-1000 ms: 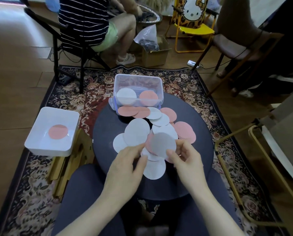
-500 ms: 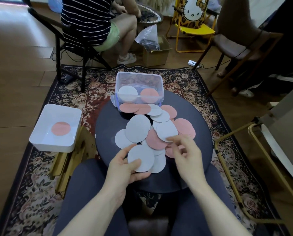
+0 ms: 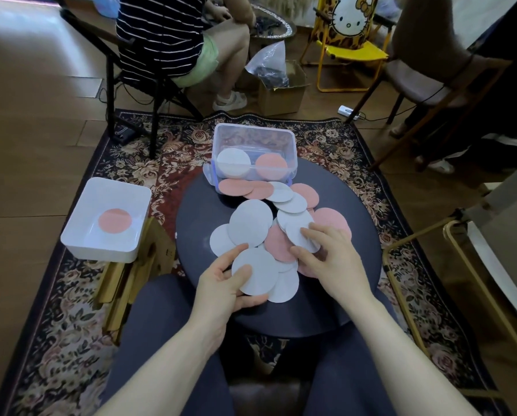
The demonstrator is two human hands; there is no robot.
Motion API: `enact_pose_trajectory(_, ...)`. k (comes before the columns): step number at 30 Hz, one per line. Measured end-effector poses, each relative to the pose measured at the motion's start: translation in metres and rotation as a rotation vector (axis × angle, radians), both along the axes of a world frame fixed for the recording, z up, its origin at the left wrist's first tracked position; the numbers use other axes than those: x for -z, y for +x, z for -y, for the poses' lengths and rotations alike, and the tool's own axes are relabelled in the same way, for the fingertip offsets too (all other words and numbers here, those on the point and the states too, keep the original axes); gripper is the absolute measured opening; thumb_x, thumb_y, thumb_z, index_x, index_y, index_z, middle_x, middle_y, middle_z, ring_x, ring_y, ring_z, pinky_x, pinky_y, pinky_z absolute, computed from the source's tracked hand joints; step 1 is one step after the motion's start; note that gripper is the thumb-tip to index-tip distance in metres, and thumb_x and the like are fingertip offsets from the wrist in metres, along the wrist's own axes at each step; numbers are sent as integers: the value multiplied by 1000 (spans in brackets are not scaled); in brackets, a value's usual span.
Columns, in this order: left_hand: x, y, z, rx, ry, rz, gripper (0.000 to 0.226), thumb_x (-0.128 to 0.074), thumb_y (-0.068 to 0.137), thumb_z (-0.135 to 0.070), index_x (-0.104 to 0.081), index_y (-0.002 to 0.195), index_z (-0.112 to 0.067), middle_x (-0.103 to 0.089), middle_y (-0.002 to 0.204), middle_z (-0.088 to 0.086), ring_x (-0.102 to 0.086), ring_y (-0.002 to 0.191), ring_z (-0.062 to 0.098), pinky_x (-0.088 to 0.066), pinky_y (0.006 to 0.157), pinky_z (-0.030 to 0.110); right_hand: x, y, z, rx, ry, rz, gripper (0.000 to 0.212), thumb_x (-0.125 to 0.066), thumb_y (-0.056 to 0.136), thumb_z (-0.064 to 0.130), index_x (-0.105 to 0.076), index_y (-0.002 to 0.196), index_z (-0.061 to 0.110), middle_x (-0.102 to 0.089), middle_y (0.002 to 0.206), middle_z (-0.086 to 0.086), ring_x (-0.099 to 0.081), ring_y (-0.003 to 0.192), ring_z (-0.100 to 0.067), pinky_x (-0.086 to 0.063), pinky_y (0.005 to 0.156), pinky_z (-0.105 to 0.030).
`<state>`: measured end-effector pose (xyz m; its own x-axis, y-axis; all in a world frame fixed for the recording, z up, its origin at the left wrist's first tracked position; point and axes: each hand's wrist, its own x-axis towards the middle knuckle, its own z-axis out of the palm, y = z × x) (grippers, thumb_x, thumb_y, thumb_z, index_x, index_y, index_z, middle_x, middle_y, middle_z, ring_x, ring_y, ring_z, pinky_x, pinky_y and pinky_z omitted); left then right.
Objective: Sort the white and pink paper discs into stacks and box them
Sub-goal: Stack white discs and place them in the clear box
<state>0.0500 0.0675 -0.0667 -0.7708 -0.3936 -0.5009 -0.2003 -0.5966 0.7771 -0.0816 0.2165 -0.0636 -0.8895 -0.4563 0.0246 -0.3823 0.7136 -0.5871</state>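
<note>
Clear box [image 3: 253,136] with one white stack, one pink stack

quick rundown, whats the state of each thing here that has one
left hand: grips a white disc
right hand: fingertips on a white disc in the pile
clear box: open, white and pink stacks inside
white tray: holds one pink disc
</note>
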Motion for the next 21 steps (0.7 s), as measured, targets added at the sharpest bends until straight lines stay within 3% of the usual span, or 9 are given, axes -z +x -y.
enact_pose_trajectory(4, 2, 0, 3, 16, 1, -5, 34, -55, 94, -2, -61, 123, -19, -72, 109, 7, -72, 92, 24, -61, 66, 38, -8, 2, -7, 2, -50, 46, 29, -65, 87, 34, -69, 114, 24, -62, 126, 12, -50, 118, -9, -40, 89, -25)
enact_pose_trajectory(6, 4, 0, 3, 18, 5, -10, 34, -55, 94, -2, -61, 123, -19, -72, 110, 8, -72, 93, 25, -61, 66, 39, -10, 4, -9, -16, -18, -16, 18, -58, 92, 29, -72, 103, 25, -69, 102, 9, -57, 101, -12, -44, 78, -29)
enact_pose_trajectory(9, 5, 0, 4, 20, 5, -19, 34, -55, 94, -2, -61, 123, -19, -72, 110, 7, -72, 92, 24, -61, 66, 38, -8, 6, -11, 71, 6, -159, 20, -51, 96, 33, -64, 82, 25, -58, 68, 8, -53, 66, -13, -36, 59, -32)
enact_pose_trajectory(12, 5, 1, 4, 21, 5, -25, 35, -54, 94, -2, -60, 124, -19, -72, 110, 7, -72, 93, 23, -60, 65, 37, -10, 4, -15, 278, -243, -185, 11, -57, 93, 28, -67, 87, 25, -64, 76, 6, -57, 68, -15, -46, 64, -35)
enact_pose_trajectory(14, 6, 0, 4, 25, 3, -24, 35, -54, 94, -1, -60, 124, -18, -72, 110, 8, -72, 94, 24, -60, 65, 38, -16, 2, -18, 382, -445, -94, 11, -60, 92, 25, -66, 83, 22, -64, 74, 4, -55, 64, -10, -47, 64, -31)
enact_pose_trajectory(17, 5, 0, 4, 26, 0, -19, 34, -54, 94, -1, -61, 123, -18, -72, 110, 9, -72, 92, 24, -61, 64, 39, -23, 8, -15, 471, -737, 273, 16, -62, 92, 20, -63, 77, 14, -55, 59, -2, -44, 44, -7, -37, 46, -19)
enact_pose_trajectory(21, 2, 0, 3, 20, -15, -12, 33, -53, 95, -2, -62, 121, -20, -72, 109, 6, -72, 91, 23, -60, 65, 39, -18, 29, -2, 422, -765, 583, 14, -61, 92, 18, -63, 81, 10, -49, 45, 6, -36, 36, -5, -25, 35, -15)
